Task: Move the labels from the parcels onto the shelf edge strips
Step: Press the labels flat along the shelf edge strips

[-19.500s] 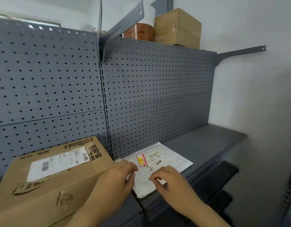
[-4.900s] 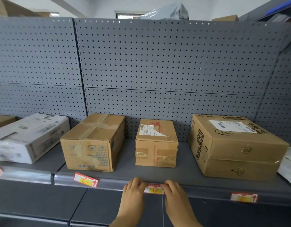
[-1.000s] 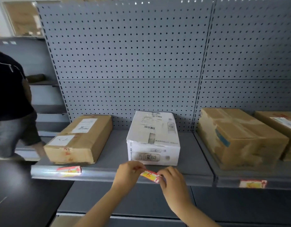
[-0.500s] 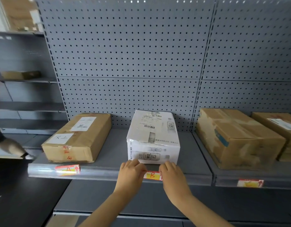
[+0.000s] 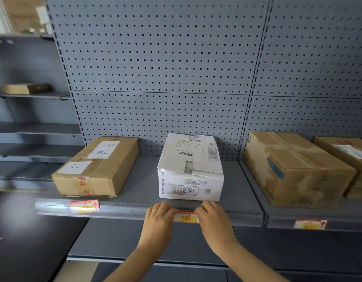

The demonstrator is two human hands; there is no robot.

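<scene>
A red-and-yellow label lies against the clear edge strip of the grey shelf, just below the white parcel. My left hand presses its left end and my right hand presses its right end, fingers pinched on the label. A second label sits in the strip under the brown flat parcel. A third label sits in the strip below the large brown parcel.
Another brown box stands at the far right. Grey pegboard backs the shelf. Side shelves at the left hold a small box. A lower shelf runs beneath my arms.
One second ago I held the label tilted in front of the strip. Both hands moved it up against the strip and now press it flat. The person at the left has left the view.
</scene>
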